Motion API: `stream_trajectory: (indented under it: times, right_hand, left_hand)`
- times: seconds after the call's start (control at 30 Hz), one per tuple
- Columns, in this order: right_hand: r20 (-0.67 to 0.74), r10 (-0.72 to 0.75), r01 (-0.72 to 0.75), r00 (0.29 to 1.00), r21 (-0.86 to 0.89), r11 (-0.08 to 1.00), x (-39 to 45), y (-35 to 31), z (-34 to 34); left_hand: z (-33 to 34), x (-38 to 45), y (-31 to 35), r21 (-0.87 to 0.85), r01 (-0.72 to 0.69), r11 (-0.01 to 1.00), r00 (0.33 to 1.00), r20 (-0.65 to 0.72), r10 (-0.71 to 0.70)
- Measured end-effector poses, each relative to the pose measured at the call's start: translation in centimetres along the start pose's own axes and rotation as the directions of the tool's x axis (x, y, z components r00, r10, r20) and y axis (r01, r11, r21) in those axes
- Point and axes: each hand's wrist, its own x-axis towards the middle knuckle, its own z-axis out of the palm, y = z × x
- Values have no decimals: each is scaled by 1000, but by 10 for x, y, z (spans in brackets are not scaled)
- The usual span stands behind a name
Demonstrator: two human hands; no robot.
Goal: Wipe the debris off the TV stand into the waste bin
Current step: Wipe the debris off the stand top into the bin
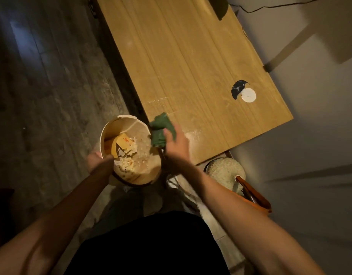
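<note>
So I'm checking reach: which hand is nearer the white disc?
Right. The right hand holds the cloth at the stand's edge below the disc; the left hand grips the bin, farther.

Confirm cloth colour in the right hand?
Dark green cloth, gripped by the right hand; head view shows it.

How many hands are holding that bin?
1. The left hand grips the waste bin at its near rim; the right hand holds a green cloth at the TV stand's edge.

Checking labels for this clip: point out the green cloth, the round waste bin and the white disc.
green cloth (160, 133), head view, its bunched middle.
round waste bin (119, 126), head view, inner wall.
white disc (248, 95), head view, its centre.
</note>
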Motion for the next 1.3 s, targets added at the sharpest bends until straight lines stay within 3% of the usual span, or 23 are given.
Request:
stream_trajectory:
  times: [0.1,0.27,0.33,0.43,0.5,0.6,0.67,0.73,0.97,1.13,1.3]
  right_hand:
    - [-270,-63,45,961,-72,996,41,2,-93]
    - [-609,-88,-50,789,-207,977,113,14,-265]
    - [-649,-39,-163,759,-248,955,131,28,-320]
    - [-507,89,-355,857,-456,816,141,52,-359]
    - [-390,105,-324,915,-555,766,137,61,-357]
    - [-293,-111,-113,950,-652,750,130,70,-341]
    - [-187,-232,13,955,-751,661,126,77,-330]
    - [-164,-249,16,955,-806,592,122,85,-319]
    - [-305,-244,-87,920,-769,633,95,86,-238]
    - [-193,-309,17,931,-824,566,55,78,-155]
    - [-153,-311,65,938,-804,591,5,77,-58]
  left_hand:
    - [2,-7,-7,35,-2,999,1000,-24,3]
    - [7,-15,-7,38,40,998,996,-86,-36]
    - [9,-17,-2,47,24,999,994,-107,-19]
    - [12,-22,0,51,21,998,989,-144,-13]
    - [14,-27,-3,66,26,997,986,-167,-15]
    - [16,-30,-11,78,29,997,985,-171,-15]
    - [16,-31,-13,78,34,996,986,-167,-21]
    - [16,-32,-13,68,39,997,985,-171,-27]
    - [19,-37,-16,60,60,996,987,-155,-50]
    - [20,-37,-25,33,72,997,990,-122,-67]
    - [20,-34,-35,-8,79,997,994,-81,-79]
